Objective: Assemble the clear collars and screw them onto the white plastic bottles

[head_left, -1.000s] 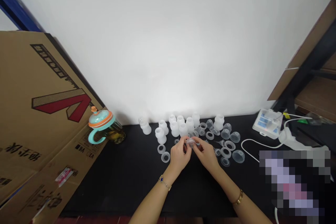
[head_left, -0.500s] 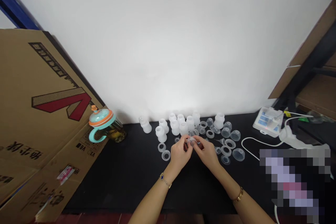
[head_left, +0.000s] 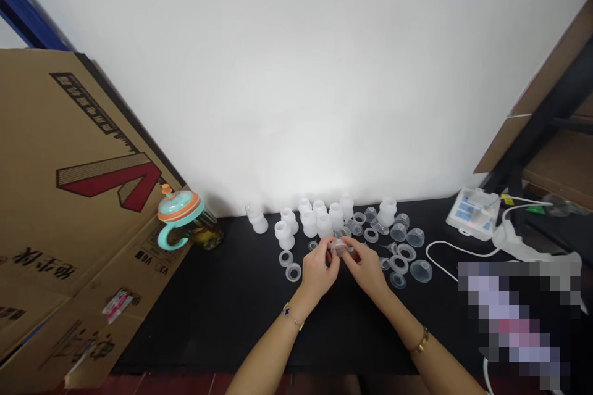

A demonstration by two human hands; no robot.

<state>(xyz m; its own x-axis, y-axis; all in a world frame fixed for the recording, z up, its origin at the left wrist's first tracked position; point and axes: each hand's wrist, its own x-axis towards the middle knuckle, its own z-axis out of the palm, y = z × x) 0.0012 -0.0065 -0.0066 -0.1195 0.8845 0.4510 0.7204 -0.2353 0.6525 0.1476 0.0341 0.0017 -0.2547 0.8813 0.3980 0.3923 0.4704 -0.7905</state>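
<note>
Well, the lidded jug (head_left: 204,229) at the left is holding something brownish-yellow, while white bottles (head_left: 285,236) are standing near the wall (head_left: 296,74), their insides hidden; the leftmost one is wearing a clear cap (head_left: 251,209). Above the bench (head_left: 222,321), the left hand (head_left: 320,266) and right hand (head_left: 365,268) are pinching a clear plastic piece (head_left: 339,249) between their fingers, in front of the bottles. Which way it is pointing, or how its long axis is running, I cannot tell (the fingers are covering its sides). It is looking small, rounded and see-through.
</note>
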